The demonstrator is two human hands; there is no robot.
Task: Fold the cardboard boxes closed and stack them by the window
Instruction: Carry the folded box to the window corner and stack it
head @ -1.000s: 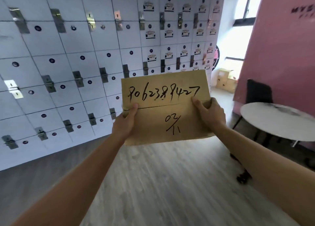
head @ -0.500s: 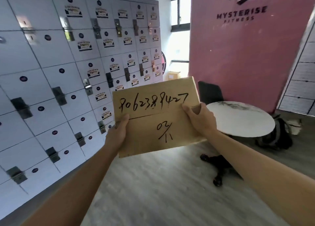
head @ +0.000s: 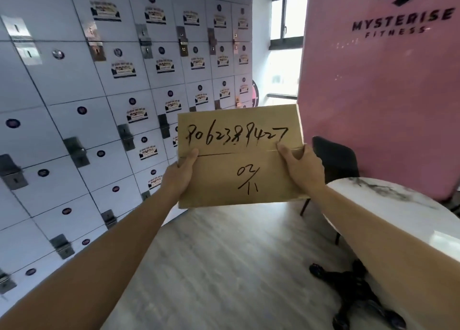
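- Holding a flat brown cardboard box (head: 239, 155) out in front at arm's length, the person grips it from both sides, its broad face turned toward the camera and well above the floor.
- Left hand (head: 178, 177) clasps the box's left edge: the thumb lies across the front face near the seam line, and the other fingers are hidden behind the cardboard.
- Right hand (head: 302, 170) clasps the right edge in the same way, thumb pressed on the front by the seam, fingers curled round the side and back.
- Black handwritten digits run along the upper half of the box, and a smaller black mark sits on the lower half; a thin horizontal seam divides the two.
- Behind and to the left stands a wall of pale grey metal lockers (head: 99, 93) with small round badges, printed stickers and metal latches.
- A bright window with a dark frame (head: 286, 43) shows in the gap between the lockers and a large pink panel (head: 373, 93) bearing the dark lettering "MYSTERISE FITNESS".
- To the right, a round white marble-patterned desk (head: 393, 212) sits partly behind the right forearm, with a black chair (head: 334, 157) just beyond it against the pink panel.
- Grey wood-grain floor (head: 236, 267) spreads below the box, and the desk's black base (head: 356, 294) stands on it at lower right.
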